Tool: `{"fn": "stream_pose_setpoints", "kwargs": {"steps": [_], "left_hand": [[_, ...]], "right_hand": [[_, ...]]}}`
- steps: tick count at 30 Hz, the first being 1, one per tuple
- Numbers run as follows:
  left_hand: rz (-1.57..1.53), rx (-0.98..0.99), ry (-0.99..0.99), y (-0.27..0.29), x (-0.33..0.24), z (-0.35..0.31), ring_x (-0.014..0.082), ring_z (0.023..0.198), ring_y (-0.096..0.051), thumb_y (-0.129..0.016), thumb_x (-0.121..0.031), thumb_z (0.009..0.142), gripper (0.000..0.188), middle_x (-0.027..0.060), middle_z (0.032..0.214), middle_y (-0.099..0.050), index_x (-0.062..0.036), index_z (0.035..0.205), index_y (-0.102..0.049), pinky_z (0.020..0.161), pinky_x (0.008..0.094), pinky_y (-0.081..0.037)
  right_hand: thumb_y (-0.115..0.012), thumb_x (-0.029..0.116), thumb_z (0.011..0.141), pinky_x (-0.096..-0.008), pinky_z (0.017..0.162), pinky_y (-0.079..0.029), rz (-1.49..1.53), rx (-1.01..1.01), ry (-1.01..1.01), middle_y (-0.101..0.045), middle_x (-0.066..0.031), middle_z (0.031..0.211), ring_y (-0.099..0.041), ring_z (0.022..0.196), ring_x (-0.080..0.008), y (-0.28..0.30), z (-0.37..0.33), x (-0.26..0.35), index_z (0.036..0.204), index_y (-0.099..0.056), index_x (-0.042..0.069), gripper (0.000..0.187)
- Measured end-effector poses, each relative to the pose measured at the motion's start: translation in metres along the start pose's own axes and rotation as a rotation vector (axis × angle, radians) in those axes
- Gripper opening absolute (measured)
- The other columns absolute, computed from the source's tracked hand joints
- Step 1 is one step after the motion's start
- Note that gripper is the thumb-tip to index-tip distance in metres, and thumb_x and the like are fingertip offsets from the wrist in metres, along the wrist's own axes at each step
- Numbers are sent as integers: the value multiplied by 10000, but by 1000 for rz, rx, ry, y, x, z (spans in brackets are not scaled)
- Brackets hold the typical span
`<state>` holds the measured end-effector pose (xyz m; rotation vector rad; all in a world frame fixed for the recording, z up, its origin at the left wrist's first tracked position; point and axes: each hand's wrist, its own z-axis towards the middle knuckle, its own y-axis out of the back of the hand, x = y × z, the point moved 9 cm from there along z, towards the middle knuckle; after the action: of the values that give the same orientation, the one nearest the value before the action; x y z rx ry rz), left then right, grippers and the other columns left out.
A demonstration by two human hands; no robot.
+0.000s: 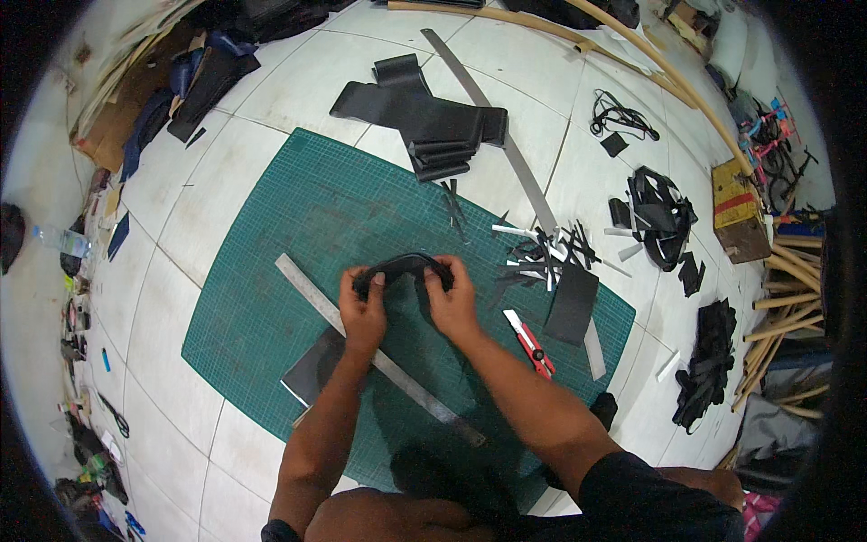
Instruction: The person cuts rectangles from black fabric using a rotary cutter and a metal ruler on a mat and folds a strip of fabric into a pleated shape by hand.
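Both my hands hold a curved black strip of flexible material point(408, 265) over the middle of the green cutting mat point(262, 208). My left hand point(363, 305) is closed on its left end, thumb on top. My right hand point(453, 298) grips the other end the same way, and the strip arches between them. Under my left wrist a steel ruler point(411, 388) lies diagonally across the mat. A dark flat piece point(316, 366) sits partly beneath that ruler, beside my left forearm. Right of my right forearm lies a red utility knife point(529, 343) with its white blade end pointing away from me.
Black and white offcuts point(546, 257) and a black rectangle point(572, 304) lie on the mat's right side. Beyond the mat are folded black sheet material point(420, 117) and a long metal ruler point(488, 113). Black strip bundles point(661, 217), a box point(742, 203) and wooden poles point(786, 316) line the right.
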<state>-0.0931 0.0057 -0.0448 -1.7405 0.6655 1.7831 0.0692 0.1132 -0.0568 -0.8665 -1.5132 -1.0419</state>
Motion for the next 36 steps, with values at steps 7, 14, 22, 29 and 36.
{"fn": "stream_pose_setpoints", "kwargs": {"steps": [7, 14, 22, 29, 36], "left_hand": [[-30, 31, -39, 3, 9, 1, 167, 972, -619, -656, -87, 952, 204, 83, 1088, -642, -19, 1108, -542, 863, 287, -491], [11, 96, 9, 1, 9, 5, 159, 998, -616, -647, -55, 950, 207, 88, 1084, -659, -22, 1123, -538, 896, 290, -483], [-26, 79, -8, 2, 5, 8, 143, 969, -609, -649, -60, 950, 191, 69, 1045, -645, -27, 1107, -546, 874, 276, -484], [72, 103, 79, -2, 8, 6, 93, 832, -538, -661, -110, 957, 190, 10, 921, -578, -32, 1091, -550, 754, 240, -447], [7, -27, -21, 7, 8, 8, 98, 821, -534, -636, -148, 980, 190, 12, 902, -568, -25, 1092, -544, 751, 247, -450]], "right_hand": [[-740, 78, 840, -355, 981, -471, 12, 17, 35, -629, -116, 1149, -617, 1082, -229, -3, -3, -3, 1236, -484, 44, 473], [-759, 139, 815, -427, 1016, -447, -393, -21, 545, -499, -199, 1347, -534, 1217, -336, 4, -11, 65, 1360, -479, 55, 619], [-775, 188, 785, -473, 1068, -389, -700, 49, 658, -453, -219, 1402, -460, 1286, -406, -6, -11, 82, 1369, -528, 69, 645], [-669, 45, 816, -376, 1000, -441, -69, -12, 179, -587, -133, 1249, -566, 1171, -276, 21, 31, 25, 1258, -586, 48, 449], [-646, 48, 846, -362, 883, -494, -118, 60, 120, -653, -119, 1034, -639, 983, -241, 0, 23, 16, 1114, -550, 33, 285]]}}
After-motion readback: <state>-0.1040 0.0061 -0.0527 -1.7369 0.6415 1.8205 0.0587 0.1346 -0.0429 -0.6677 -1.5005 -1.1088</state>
